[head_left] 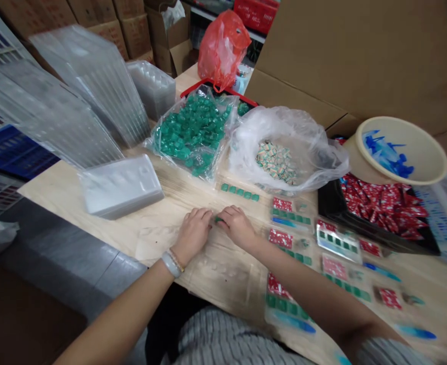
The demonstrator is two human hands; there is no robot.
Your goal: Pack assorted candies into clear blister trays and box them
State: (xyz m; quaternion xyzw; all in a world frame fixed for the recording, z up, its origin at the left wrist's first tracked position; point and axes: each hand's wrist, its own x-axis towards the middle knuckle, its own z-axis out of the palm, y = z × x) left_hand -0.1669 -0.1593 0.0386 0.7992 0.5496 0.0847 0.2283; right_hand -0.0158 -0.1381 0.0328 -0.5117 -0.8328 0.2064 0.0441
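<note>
My left hand (193, 232) and my right hand (237, 225) rest close together on a clear plastic tray (193, 263) lying on the wooden table (56, 188). Fingers of both hands are curled and pinch small green pieces (217, 219) between them. A short row of green pieces (239, 192) lies just beyond my hands. Behind it sits an opened bag of green pieces (191, 133) and a clear bag of striped candies (276, 161).
Filled trays (290, 238) with red packets, green pieces and blue sticks lie to the right. A black tray of red packets (386, 208) and a cream bowl of blue sticks (398, 152) stand far right. Stacks of clear trays (121, 186) stand left. Cardboard boxes behind.
</note>
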